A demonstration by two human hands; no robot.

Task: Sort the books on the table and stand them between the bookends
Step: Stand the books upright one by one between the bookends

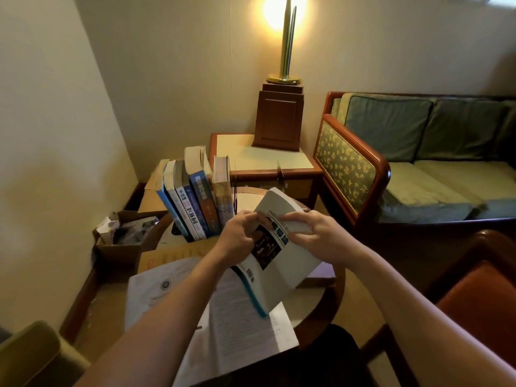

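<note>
Both hands had the white book [290, 263], tilted above the middle of the table [312, 308]. The left hand [240, 233] pinched its cover and the right hand [312, 233] clasped its upper edge. A row of books [195, 202] stood leaning at the far left edge, and papers [240, 317] lay at the near edge.

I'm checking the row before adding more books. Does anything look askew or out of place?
Yes. The standing books lean leftward instead of upright, and the pages of the tallest book splay open at the top. Printed sheets appear to overhang the near edge of the round table.
</note>
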